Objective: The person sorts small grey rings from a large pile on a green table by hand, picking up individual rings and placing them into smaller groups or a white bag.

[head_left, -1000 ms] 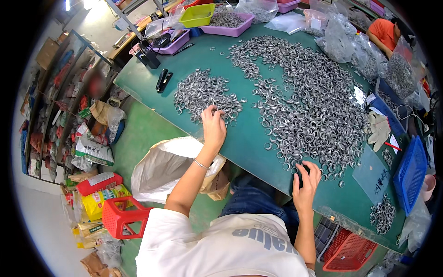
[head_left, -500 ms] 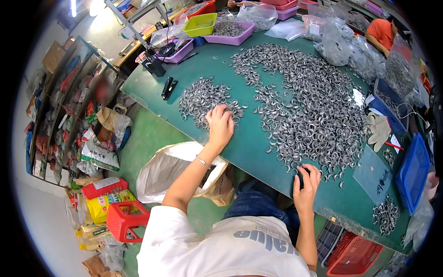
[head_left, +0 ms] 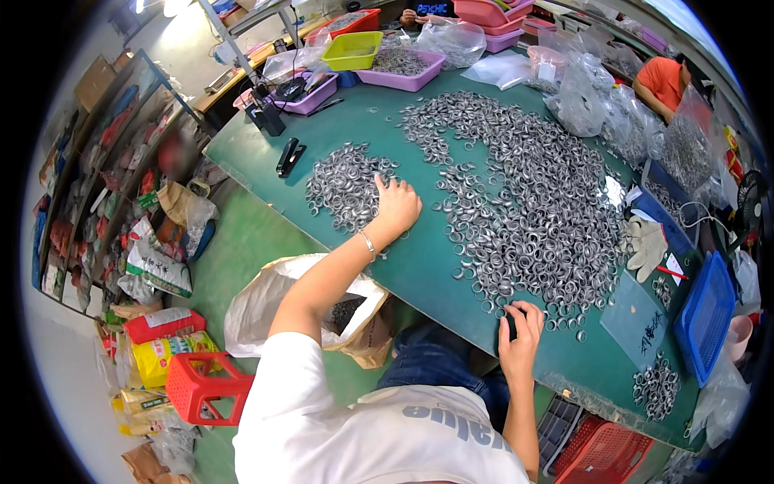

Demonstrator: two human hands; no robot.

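Left hand: the person's bare left hand is hanging back-up over the right side of a small heap of grey, round metal rings
Left grip: fingers are spreading a bit, but the back of the hand is hiding what's under it, so I can't tell if it's grasping any rings
Right hand: the bare right hand is sitting at the near edge of a green-topped bench, right by the near end of a big, sprawling heap of the same grey metal rings
Right grip: fingers are curling toward the thumb with something small and dark showing between; can't really tell if it's holding that
Small heap: sitting left of the big one, with a strip of green bench running between them
Sack: a white woven sack is gaping on the floor beside the bench, below the left forearm
Stapler: a black stapler is lying just left of the small heap
Right end: a white cloth glove and a blue plastic basket are lying past the big heap
Far right: another person in an orange top is leaning in by some clear plastic bags
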